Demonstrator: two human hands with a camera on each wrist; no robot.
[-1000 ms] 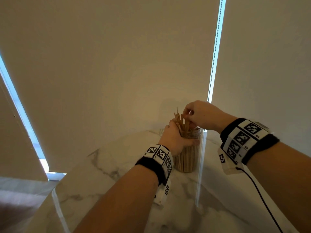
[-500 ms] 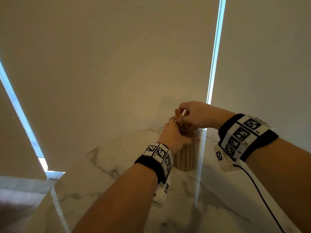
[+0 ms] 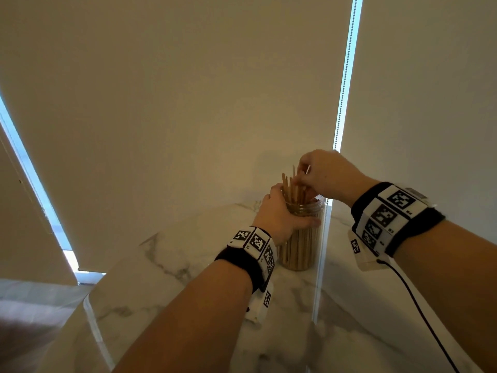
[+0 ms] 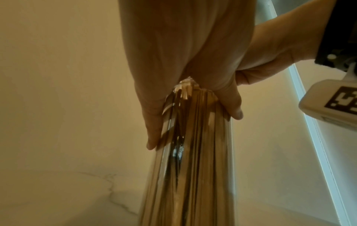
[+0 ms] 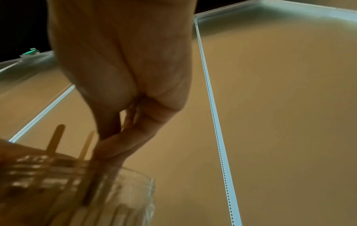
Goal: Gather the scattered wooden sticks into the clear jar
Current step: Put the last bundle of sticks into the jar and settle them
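A clear jar (image 3: 298, 249) packed with wooden sticks stands upright on the marble table (image 3: 174, 286) near its far edge. My left hand (image 3: 279, 211) grips the jar just below its threaded neck; in the left wrist view its fingers (image 4: 154, 130) wrap the jar (image 4: 193, 168). Several wooden sticks (image 3: 291, 188) stand taller than the rim. My right hand (image 3: 320, 176) is above the mouth and pinches the top of some of those sticks. In the right wrist view its fingertips (image 5: 114, 143) reach down into the jar (image 5: 119, 191) beside upright sticks (image 5: 56, 139).
Beige roller blinds (image 3: 188, 103) hang right behind the table, with a bead chain (image 3: 340, 109) in the bright gap between them. A black cable (image 3: 422, 305) runs from my right wristband over the table. The floor (image 3: 32, 313) shows at lower left.
My right hand pressed the sticks low into the jar half a second ago; now it has risen and sticks stand well above the rim again. The left hand keeps its hold on the jar.
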